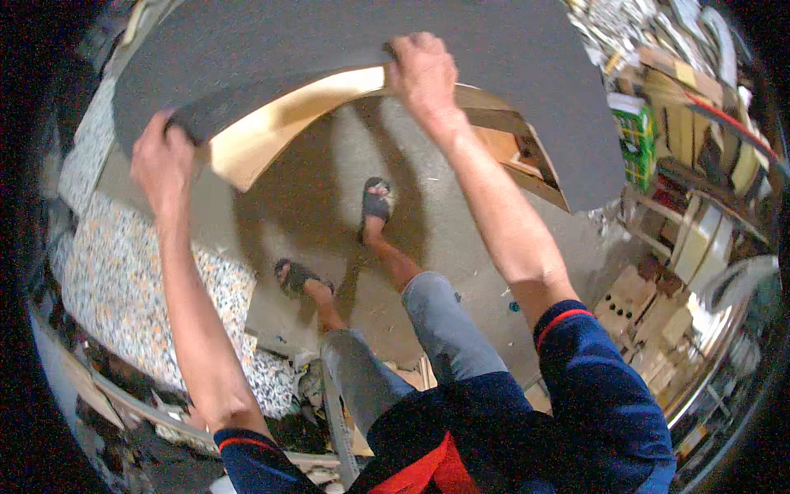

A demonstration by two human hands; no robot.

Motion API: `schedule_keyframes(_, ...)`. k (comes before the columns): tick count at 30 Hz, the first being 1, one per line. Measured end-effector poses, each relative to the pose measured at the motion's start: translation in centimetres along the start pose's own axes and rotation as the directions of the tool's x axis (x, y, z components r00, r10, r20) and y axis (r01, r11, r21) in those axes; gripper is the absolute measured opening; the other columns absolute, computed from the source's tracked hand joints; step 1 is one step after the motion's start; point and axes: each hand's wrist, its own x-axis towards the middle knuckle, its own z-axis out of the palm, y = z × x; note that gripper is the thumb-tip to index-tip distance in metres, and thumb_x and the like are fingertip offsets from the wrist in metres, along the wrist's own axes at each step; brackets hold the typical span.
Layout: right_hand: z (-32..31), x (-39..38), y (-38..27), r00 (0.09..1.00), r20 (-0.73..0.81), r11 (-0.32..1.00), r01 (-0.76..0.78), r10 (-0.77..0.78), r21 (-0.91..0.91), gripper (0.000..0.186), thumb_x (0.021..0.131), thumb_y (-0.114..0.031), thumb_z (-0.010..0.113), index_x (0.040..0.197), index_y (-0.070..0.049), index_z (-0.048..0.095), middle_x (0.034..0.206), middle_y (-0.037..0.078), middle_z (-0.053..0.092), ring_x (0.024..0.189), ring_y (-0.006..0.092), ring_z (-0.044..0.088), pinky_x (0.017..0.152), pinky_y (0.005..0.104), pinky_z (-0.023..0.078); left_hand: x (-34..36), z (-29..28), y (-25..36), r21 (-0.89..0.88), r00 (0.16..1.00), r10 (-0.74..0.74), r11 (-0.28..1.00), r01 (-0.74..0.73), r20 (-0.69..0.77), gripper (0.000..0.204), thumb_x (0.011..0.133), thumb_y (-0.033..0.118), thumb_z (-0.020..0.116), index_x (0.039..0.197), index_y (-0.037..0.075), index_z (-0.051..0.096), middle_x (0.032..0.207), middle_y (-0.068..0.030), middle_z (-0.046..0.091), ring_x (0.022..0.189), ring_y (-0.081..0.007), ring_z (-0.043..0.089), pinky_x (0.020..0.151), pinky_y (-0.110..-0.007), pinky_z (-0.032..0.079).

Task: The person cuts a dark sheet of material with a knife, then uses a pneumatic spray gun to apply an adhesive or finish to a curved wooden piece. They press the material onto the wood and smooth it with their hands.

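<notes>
A wide dark grey sheet (329, 37), perhaps foam or fabric, lies over a curved wooden frame at the far side. The frame's pale bent board (280, 123) shows below the sheet's near edge, and an open wooden compartment (514, 148) shows to the right. My left hand (164, 160) is closed on the sheet's near edge at the left; its fingertips are partly hidden. Farther right, my right hand (424, 74) grips the same edge near the middle, fingers curled over the grey surface. Both arms are stretched forward, and the hands are slightly blurred.
Speckled multicoloured foam slabs (156, 288) lie at the left. Wooden pieces and offcuts (683, 239) are piled along the right, beside a green package (634, 144). Light scraps (634, 33) heap up at the far right. My sandalled feet (378, 198) stand on the bare floor (461, 239).
</notes>
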Motion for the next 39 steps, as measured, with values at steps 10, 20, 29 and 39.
schedule_keyframes(10, -2.7, -3.7, 9.4, 0.999, -0.005, 0.994, 0.040, -0.041, -0.103, 0.020, 0.089, -0.026, 0.069, 0.104, -0.013, 0.069, 0.096, 0.009, 0.063, 0.092, 0.0316, 0.060, 0.078, 0.0443, 0.052, -5.2, 1.5, -0.5, -0.188, 0.993, -0.090, 0.977, 0.104, 0.081, 0.032, 0.088, 0.009, 0.053, 0.116, 0.005, 0.070, 0.107, -0.0157, 0.071, 0.099, -0.0338, 0.065, 0.089, -0.042, 0.050)
schedule_keyframes(20, -1.7, -5.8, 9.1, 0.998, -0.041, 0.997, -0.037, 0.040, 0.074, 0.020, 0.085, -0.014, 0.068, 0.105, -0.011, 0.065, 0.110, 0.013, 0.061, 0.103, 0.0359, 0.057, 0.084, 0.0469, 0.051, -8.2, 3.1, 1.0, -0.017, 0.938, 0.346, 0.938, -0.346, -0.023, 0.032, 0.090, 0.017, 0.059, 0.118, 0.006, 0.068, 0.123, -0.0158, 0.067, 0.117, -0.0352, 0.059, 0.100, -0.047, 0.043)
schedule_keyframes(29, -7.0, -22.1, 22.7, 0.846, 0.137, 0.847, -0.477, 0.515, -0.235, 0.094, 0.093, -0.053, 0.059, 0.157, 0.000, 0.016, 0.165, 0.024, 0.008, 0.153, 0.0411, 0.007, 0.120, 0.0597, 0.009, -10.9, 2.4, -1.0, -0.117, 0.992, 0.082, 0.991, -0.070, 0.096, 0.032, 0.097, 0.018, 0.053, 0.116, -0.004, 0.065, 0.115, -0.0206, 0.068, 0.108, -0.0386, 0.062, 0.097, -0.046, 0.045)
schedule_keyframes(39, -9.7, -30.1, 23.8, 0.700, 0.135, 0.703, -0.649, 0.701, -0.289, 0.115, 0.082, -0.064, 0.068, 0.157, 0.001, 0.012, 0.161, 0.034, 0.005, 0.149, 0.0536, 0.007, 0.117, 0.0656, 0.014, -11.4, 1.4, -0.7, -0.061, 0.978, 0.135, 0.990, -0.126, 0.158, 0.027, 0.088, 0.007, 0.054, 0.110, -0.002, 0.067, 0.109, -0.0204, 0.070, 0.100, -0.0382, 0.064, 0.092, -0.048, 0.048)
